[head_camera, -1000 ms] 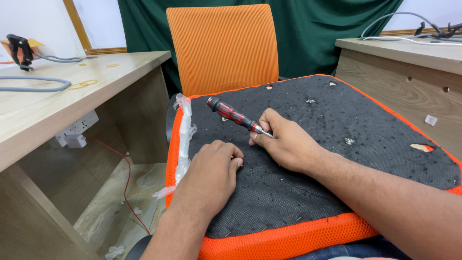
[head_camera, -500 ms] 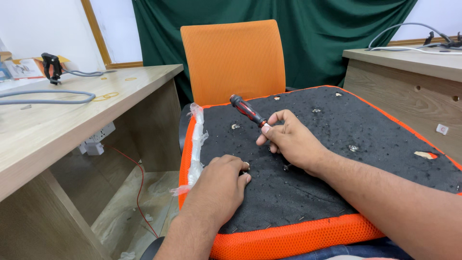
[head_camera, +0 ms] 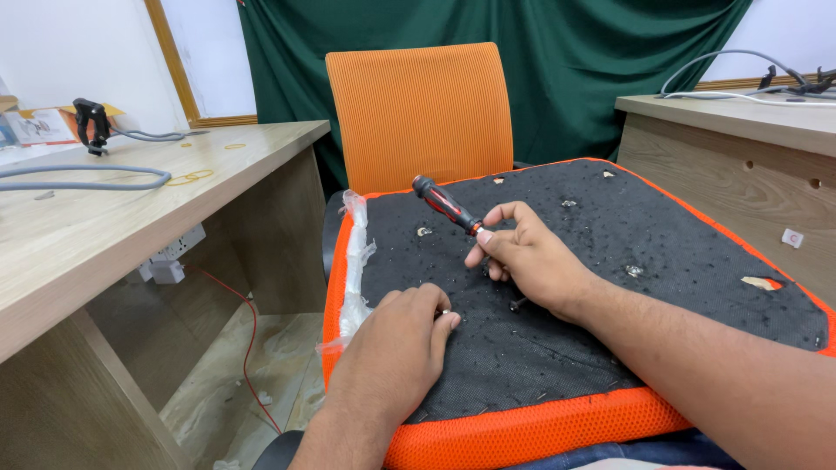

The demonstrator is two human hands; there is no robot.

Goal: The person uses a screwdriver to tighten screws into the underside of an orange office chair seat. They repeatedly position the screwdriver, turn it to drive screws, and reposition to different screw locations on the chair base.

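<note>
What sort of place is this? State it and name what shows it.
Probably an office or workshop room used for furniture work. Wooden desks stand on both sides, an orange office chair stands ahead, and an upturned chair seat lies under the right hand, which holds a screwdriver; the left hand rests on it.

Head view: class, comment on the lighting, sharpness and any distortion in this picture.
Head view: soft, even light, faint shadows under the left hand and right hand; the screwdriver and black seat underside look sharp; the desk edges splay outward, suggesting a wide-angle lens.
</note>
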